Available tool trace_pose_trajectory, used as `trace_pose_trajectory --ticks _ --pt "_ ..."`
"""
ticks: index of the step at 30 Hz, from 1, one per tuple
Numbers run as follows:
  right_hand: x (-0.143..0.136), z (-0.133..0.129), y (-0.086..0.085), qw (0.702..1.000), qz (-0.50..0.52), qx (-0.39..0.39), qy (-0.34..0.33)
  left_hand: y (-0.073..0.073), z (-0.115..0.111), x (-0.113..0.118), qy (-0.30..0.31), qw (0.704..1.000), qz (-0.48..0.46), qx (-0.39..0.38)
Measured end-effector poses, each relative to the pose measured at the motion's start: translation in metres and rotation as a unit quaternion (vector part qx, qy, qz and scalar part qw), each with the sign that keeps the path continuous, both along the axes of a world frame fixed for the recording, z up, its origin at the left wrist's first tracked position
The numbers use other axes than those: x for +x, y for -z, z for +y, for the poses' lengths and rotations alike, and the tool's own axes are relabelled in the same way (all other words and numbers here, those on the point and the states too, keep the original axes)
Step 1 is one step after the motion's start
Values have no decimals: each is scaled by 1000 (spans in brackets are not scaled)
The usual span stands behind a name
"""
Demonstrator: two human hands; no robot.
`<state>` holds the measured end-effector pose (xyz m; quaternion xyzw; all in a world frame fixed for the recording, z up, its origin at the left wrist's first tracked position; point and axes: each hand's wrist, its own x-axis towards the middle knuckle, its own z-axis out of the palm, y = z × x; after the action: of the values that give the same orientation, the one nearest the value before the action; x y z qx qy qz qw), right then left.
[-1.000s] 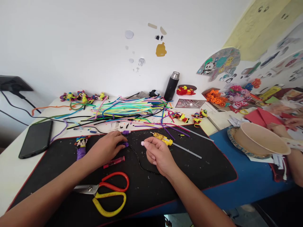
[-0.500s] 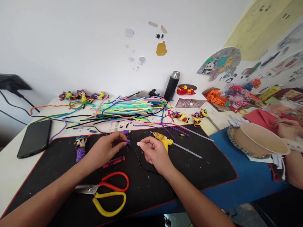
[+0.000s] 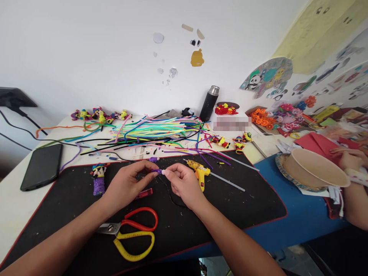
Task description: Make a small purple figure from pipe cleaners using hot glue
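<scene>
Between the thumb and fingers of my left hand is a small purple coiled pipe cleaner piece. My right hand pinches a pale pink ball, which meets the end of the purple piece. Just right of it lies a yellow glue gun with a clear glue stick behind it. A doll with a purple wound body lies left of my left hand. Scissors with red and yellow handles lie below. A red tool is partly covered by my left hand.
A heap of coloured pipe cleaners runs along the back. A black phone lies left, beside the black mat. A dark flask stands at the wall. At right, a co-worker's hand is near a bowl.
My right hand has moved left, bringing the pale pink ball against the purple piece in my left hand. The purple piece now points more to the right.
</scene>
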<state>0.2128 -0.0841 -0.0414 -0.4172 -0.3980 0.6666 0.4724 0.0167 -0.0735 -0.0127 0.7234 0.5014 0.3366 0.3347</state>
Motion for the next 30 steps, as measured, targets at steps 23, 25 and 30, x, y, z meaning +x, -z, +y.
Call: trace_pose_trajectory --ticks 23,25,30 --pt "-2 0 4 1000 -8 19 5 1 -5 3 9 996 18 83" --pt "-2 0 4 1000 -8 22 4 0 -5 3 6 996 19 85" --pt "-2 0 4 1000 -4 16 1 1 -6 4 2 998 8 67"
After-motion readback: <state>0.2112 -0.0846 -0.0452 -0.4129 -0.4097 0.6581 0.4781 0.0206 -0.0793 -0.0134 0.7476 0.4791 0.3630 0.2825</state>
